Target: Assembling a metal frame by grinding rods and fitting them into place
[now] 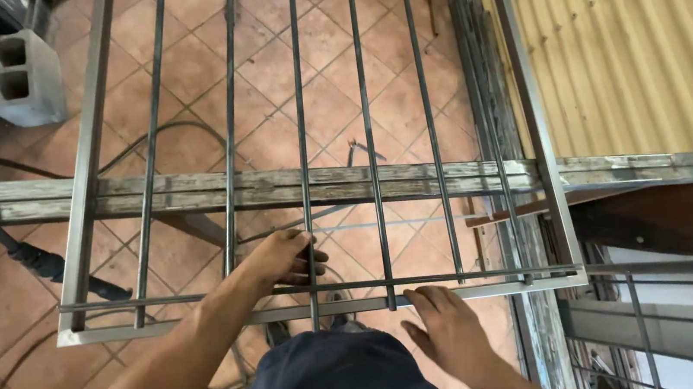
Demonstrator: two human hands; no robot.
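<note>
A rectangular steel frame lies flat on a weathered wooden beam, with several thin vertical steel bars across it. My left hand is wrapped around one of the middle bars just above the frame's near rail. My right hand rests flat below the near rail, fingertips touching it beside another bar. A thin horizontal rod lies across the bars just above the near rail.
Terracotta floor tiles show beneath the frame. A grey concrete block stands at the far left, with black cables trailing across the floor. Yellow corrugated sheeting sits at the right, above more metal frames. My dark trousers fill the bottom centre.
</note>
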